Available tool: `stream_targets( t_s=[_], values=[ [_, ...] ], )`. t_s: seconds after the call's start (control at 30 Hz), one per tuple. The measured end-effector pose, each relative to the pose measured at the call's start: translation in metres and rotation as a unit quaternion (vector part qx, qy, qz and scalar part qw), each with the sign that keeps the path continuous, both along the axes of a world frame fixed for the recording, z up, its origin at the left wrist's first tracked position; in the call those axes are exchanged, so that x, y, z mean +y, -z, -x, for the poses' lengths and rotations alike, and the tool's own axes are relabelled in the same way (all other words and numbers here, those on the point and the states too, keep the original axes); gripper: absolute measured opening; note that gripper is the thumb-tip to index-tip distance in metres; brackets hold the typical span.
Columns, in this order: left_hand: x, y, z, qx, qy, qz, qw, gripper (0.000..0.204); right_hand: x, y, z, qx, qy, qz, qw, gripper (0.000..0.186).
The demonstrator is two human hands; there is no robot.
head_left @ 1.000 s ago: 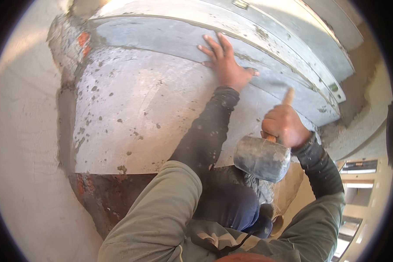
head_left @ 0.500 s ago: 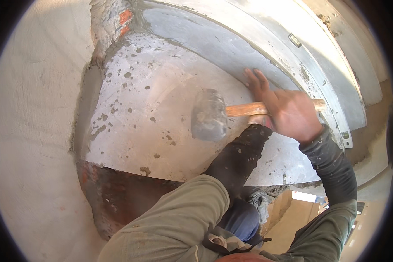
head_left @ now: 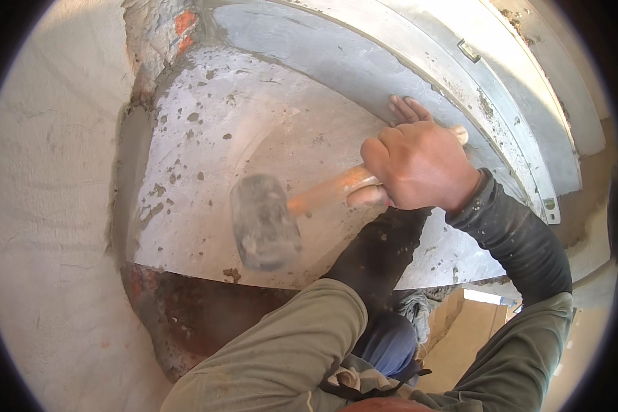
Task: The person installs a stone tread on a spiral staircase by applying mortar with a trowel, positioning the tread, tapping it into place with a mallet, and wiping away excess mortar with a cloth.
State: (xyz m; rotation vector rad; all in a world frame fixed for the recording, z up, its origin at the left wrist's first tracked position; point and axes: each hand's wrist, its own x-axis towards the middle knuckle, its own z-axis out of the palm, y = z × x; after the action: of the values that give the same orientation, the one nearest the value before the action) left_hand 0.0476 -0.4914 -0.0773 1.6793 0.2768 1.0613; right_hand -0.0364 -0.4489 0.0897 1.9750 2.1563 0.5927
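My right hand (head_left: 422,165) is closed round the wooden handle of a rubber mallet (head_left: 264,221), whose dark grey, motion-blurred head hangs over a pale slab (head_left: 254,123) spotted with mortar crumbs. Whether the head touches the slab is unclear. Below and behind that fist, my left hand (head_left: 409,110) is largely hidden. Its outstretched fingertips show against the upright grey slab (head_left: 302,44) at the back, and a thumb shows under the handle.
A plastered wall (head_left: 48,192) rises at the left, beside a mortar-filled gap (head_left: 127,172). Exposed brick (head_left: 184,31) shows at the far corner. A long metal level (head_left: 522,144) lies along the step at the right. In front of the slab is a dark reddish recess (head_left: 213,312).
The mallet's head has swung left and nearer to me, with my right hand shifting left. My left hand stays at about the same place by the upright slab.
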Motion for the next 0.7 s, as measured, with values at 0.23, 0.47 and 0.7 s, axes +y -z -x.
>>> stream_targets(
  t_s=[0.23, 0.47, 0.7],
  values=[
    [-0.002, 0.002, -0.001, 0.018, -0.013, -0.016, 1.000, 0.066, 0.003, -0.003, -0.009, 0.004, 0.156, 0.060, 0.986, 0.062],
    [-0.006, 0.003, -0.004, 0.029, -0.008, -0.030, 0.999, 0.063, -0.013, -0.008, -0.038, -0.038, 0.164, 0.019, 0.986, 0.057],
    [-0.009, 0.002, -0.001, 0.033, -0.012, -0.044, 0.998, 0.060, -0.014, -0.003, -0.034, -0.018, 0.071, -0.022, 0.997, 0.062]
  ],
)
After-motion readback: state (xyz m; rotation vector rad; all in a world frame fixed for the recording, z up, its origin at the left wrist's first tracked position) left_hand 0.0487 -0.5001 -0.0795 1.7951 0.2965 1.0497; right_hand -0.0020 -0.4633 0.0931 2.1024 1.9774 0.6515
